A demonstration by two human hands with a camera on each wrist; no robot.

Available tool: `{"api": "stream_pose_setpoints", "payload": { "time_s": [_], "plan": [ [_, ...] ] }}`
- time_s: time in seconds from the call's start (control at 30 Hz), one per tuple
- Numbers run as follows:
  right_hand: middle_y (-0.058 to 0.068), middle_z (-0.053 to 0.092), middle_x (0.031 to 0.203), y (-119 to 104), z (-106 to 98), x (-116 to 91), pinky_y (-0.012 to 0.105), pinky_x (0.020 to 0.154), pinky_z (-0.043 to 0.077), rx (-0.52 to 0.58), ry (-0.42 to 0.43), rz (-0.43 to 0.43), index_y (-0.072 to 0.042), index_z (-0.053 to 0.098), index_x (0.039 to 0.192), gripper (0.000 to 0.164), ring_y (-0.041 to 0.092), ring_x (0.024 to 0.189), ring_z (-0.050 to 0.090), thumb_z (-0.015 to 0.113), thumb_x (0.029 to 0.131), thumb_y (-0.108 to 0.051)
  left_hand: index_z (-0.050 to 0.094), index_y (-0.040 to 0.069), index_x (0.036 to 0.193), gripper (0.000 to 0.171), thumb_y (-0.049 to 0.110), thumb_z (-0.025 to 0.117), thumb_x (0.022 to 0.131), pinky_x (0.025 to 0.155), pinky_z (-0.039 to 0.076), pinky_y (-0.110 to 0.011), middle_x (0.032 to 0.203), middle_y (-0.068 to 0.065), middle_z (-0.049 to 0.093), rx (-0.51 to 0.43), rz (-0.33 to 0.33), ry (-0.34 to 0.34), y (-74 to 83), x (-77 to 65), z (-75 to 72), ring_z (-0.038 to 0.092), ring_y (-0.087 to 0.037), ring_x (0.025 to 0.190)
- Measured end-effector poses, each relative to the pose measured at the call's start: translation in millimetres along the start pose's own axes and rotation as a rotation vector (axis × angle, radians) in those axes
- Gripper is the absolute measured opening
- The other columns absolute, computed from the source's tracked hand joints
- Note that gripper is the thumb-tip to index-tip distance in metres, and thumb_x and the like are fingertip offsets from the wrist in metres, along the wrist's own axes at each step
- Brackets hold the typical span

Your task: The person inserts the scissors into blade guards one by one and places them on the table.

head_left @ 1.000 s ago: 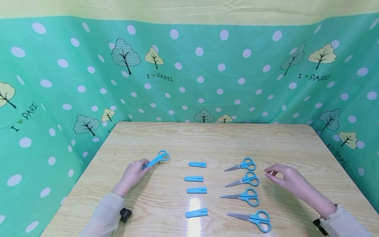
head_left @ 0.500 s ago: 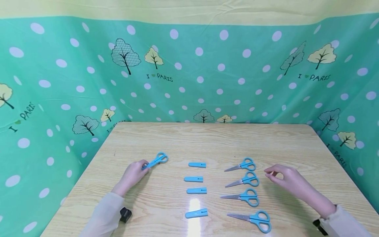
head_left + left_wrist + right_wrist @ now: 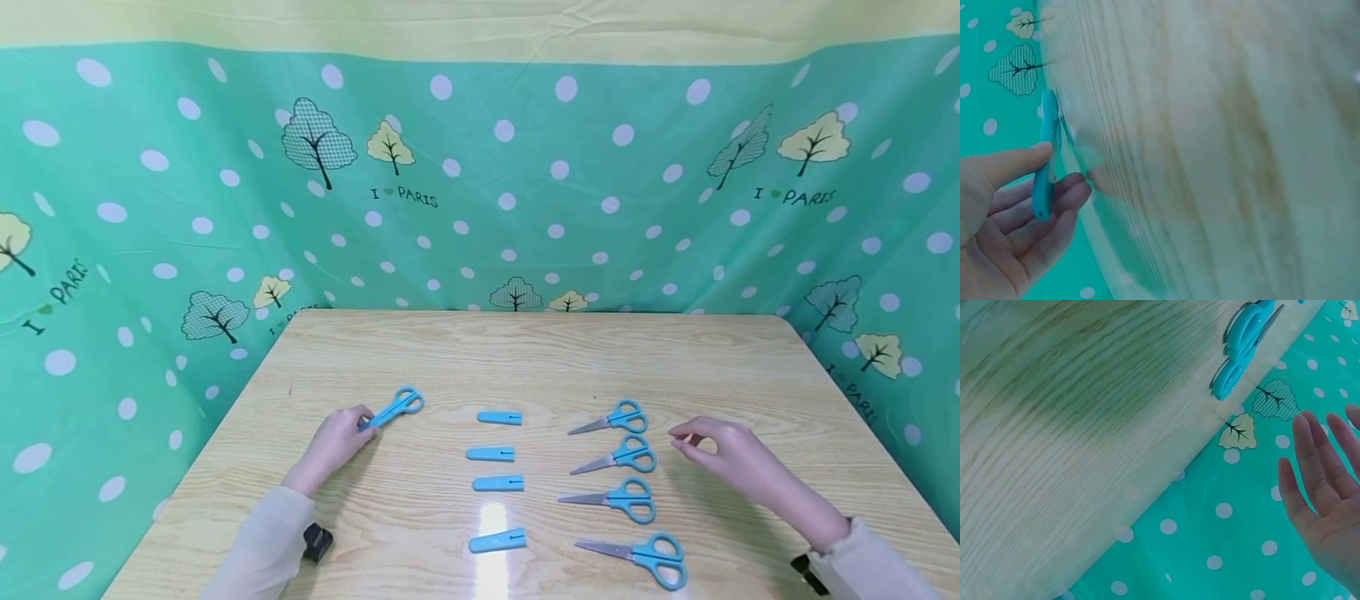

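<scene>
At the left of the table, my left hand (image 3: 341, 437) pinches a pair of blue scissors (image 3: 401, 403) by its covered blade end, handles pointing away to the right. The left wrist view shows the thumb and fingers on the blue blade cover (image 3: 1043, 194); the handle end lies at or just above the tabletop, I cannot tell which. My right hand (image 3: 727, 454) hovers over the right side, fingers loosely bent, holding nothing. Nearest to it are the bare-bladed blue scissors (image 3: 632, 452), in a column with several alike. In the right wrist view the right fingers (image 3: 1316, 465) are apart.
Several blue blade covers (image 3: 491, 453) lie in a column mid-table, left of the scissors column. The wooden table (image 3: 525, 350) ends at a green dotted curtain (image 3: 465, 192) behind and at both sides. A light glare falls near the front cover.
The capped scissors' handles, in my left hand, have dipped slightly down and toward the hand. My right hand and the things on the table stay in place.
</scene>
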State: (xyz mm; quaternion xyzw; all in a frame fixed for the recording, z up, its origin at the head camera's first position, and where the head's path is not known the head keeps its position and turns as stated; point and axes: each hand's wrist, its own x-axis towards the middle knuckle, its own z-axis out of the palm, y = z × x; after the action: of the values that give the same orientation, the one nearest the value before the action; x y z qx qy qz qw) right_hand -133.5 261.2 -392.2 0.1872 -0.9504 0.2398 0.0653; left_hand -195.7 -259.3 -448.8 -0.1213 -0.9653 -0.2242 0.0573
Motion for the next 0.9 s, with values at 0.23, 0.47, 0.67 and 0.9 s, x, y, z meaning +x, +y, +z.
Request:
{"api": "stream_pose_setpoints", "payload": {
  "time_s": [0.23,0.47,0.67,0.9],
  "plan": [
    [-0.003,0.065,0.083,0.6,-0.3,0.7,0.024,0.057,0.049,0.005,0.002,0.003,-0.006,0.067,0.091,0.012,0.003,0.07,0.054,0.064,0.08,-0.01,0.061,-0.003,0.085,0.018,0.009,0.068,0.075,0.06,0.05,-0.034,0.072,-0.008,0.061,0.045,-0.12,-0.08,11.6,1.9,-5.2,0.058,-0.019,0.066],
    [-0.004,0.064,0.083,1.4,0.1,1.0,0.027,0.058,0.05,0.014,-0.021,0.022,-0.006,0.067,0.091,0.011,0.003,0.07,0.053,0.063,0.081,-0.01,0.061,-0.003,0.083,0.018,0.01,0.07,0.074,0.059,0.048,-0.031,0.071,-0.007,0.058,0.071,-0.139,-0.118,6.3,3.3,-1.2,0.055,-0.017,0.065],
    [-0.004,0.064,0.083,2.1,0.6,0.9,0.027,0.058,0.05,0.018,-0.03,0.026,-0.006,0.067,0.091,0.011,0.003,0.07,0.054,0.063,0.081,-0.009,0.062,-0.003,0.081,0.016,0.008,0.07,0.073,0.055,0.043,-0.028,0.068,-0.004,0.052,0.064,-0.121,-0.115,4.5,2.7,0.3,0.047,-0.015,0.061],
    [-0.004,0.064,0.083,3.2,0.4,1.7,0.024,0.058,0.049,0.028,-0.045,0.039,-0.006,0.067,0.091,0.012,0.003,0.07,0.054,0.062,0.082,-0.011,0.062,-0.002,0.085,0.018,0.01,0.069,0.074,0.057,0.045,-0.03,0.071,-0.005,0.054,0.061,-0.146,-0.129,7.3,4.0,-1.6,0.05,-0.016,0.064]
  ]
}}
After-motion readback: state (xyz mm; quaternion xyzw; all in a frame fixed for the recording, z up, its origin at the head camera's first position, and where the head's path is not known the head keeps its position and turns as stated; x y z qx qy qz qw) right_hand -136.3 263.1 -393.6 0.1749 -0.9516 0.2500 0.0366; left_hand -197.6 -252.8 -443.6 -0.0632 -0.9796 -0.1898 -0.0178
